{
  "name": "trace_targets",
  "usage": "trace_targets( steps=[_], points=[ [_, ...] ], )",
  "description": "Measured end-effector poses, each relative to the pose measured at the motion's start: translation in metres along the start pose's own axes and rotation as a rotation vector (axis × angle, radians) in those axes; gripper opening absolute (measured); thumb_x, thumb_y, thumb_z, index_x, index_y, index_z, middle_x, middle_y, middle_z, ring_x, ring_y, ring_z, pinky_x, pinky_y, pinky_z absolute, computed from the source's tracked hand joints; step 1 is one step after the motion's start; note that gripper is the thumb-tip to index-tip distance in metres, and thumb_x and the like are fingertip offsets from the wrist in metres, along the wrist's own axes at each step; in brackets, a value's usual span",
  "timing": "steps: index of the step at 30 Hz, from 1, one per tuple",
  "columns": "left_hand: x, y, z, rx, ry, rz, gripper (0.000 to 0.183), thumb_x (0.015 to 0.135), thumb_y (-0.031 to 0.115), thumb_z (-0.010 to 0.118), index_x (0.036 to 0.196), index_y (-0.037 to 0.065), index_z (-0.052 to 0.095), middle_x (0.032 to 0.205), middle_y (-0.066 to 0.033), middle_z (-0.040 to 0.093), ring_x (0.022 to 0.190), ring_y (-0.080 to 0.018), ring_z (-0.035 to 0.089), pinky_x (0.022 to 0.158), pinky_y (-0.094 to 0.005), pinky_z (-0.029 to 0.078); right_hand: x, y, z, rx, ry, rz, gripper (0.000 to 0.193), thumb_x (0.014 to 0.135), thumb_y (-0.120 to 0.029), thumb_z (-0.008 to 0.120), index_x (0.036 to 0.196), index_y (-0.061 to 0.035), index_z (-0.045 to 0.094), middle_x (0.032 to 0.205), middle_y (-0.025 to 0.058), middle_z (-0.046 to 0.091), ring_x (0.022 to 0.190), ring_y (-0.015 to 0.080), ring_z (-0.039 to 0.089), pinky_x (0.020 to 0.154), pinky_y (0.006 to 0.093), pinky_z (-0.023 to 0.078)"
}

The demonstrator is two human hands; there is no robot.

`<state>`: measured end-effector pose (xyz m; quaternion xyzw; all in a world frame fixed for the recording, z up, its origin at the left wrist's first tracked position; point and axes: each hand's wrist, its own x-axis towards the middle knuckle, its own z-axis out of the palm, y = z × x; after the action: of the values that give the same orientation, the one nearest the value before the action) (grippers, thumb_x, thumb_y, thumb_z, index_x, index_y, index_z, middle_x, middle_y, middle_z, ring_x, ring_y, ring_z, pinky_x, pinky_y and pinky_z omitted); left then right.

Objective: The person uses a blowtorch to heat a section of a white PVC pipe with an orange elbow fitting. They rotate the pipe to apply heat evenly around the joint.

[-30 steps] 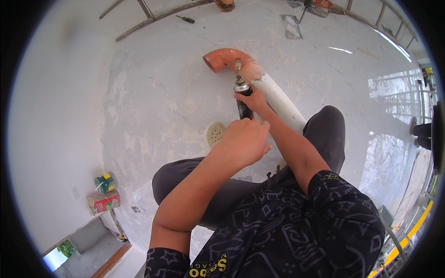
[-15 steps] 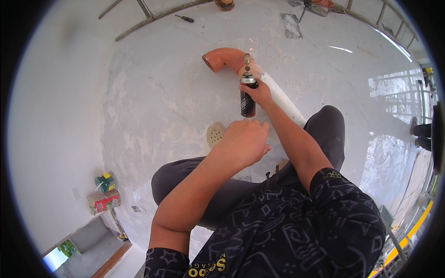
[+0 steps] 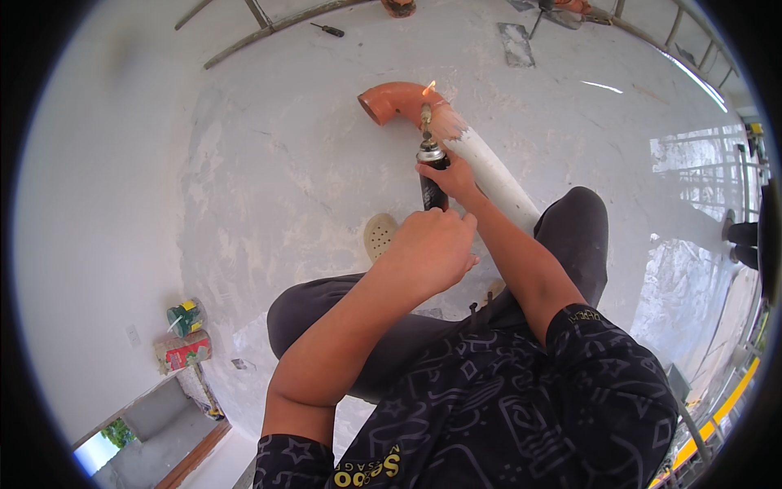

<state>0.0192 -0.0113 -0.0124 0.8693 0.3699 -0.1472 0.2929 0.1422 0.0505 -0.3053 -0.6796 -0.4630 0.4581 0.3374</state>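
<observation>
My right hand [image 3: 458,178] is wrapped round the dark can of a gas torch [image 3: 433,189], its nozzle pointing away from me. A small orange flame [image 3: 430,88] shows beyond the nozzle, over an orange pipe elbow [image 3: 397,99]. The elbow joins a white pipe [image 3: 494,169] that slants down toward my right knee; the joint end looks smeared with orange. My left hand [image 3: 433,251] is curled closed just below the can, its back toward the view. Whatever its fingers hold, if anything, is hidden, and the can's bottom end is partly covered by it.
A beige perforated clog [image 3: 380,236] shows by my left knee. Green and red cans [image 3: 186,336] stand at the left wall. A screwdriver [image 3: 327,30] and a ladder [image 3: 285,16] lie at the far side. Another person's dark-clad legs [image 3: 743,240] are at the right edge.
The torch has come a little nearer to me, its can's bottom now behind my left hand. The flame shows more plainly past the nozzle. The left hand has barely moved.
</observation>
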Motion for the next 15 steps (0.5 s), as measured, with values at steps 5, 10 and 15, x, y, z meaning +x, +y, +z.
trace_targets(
  steps=[5, 10, 15],
  points=[
    [0.000, 0.000, -0.001, 0.020, 0.018, 0.019, 0.042, 0.097, 0.037, 0.077, 0.114, 0.001, 0.066, 0.104, -0.0183, 0.073, 0.096, -0.0378, 0.075, 0.084, -0.0479, 0.060, -0.003, 0.004, 0.008, -0.048, -0.022, 0.014, 0.074, 0.073, -0.055, 0.093, 0.119, 0.0000, 0.074, 0.109, 0.0201, 0.079, 0.103, 0.0347, 0.077, 0.093, 0.0455, 0.059],
    [0.003, 0.002, -0.008, 0.074, -0.181, -0.012, 0.028, 0.096, 0.028, 0.076, 0.104, 0.002, 0.070, 0.093, -0.0170, 0.075, 0.094, -0.0365, 0.075, 0.082, -0.0481, 0.059, -0.009, 0.007, 0.012, -0.062, -0.016, -0.012, 0.073, 0.072, -0.056, 0.093, 0.116, -0.0006, 0.074, 0.106, 0.0189, 0.079, 0.101, 0.0344, 0.077, 0.092, 0.0462, 0.059],
    [-0.001, 0.003, -0.007, 0.072, -0.257, 0.012, 0.015, 0.095, 0.016, 0.070, 0.091, 0.003, 0.075, 0.086, -0.0165, 0.076, 0.089, -0.0379, 0.076, 0.078, -0.0496, 0.058, -0.010, 0.010, 0.009, -0.021, 0.000, -0.023, 0.076, 0.073, -0.054, 0.094, 0.124, -0.0014, 0.073, 0.108, 0.0178, 0.079, 0.102, 0.0323, 0.077, 0.093, 0.0444, 0.059]
  ],
)
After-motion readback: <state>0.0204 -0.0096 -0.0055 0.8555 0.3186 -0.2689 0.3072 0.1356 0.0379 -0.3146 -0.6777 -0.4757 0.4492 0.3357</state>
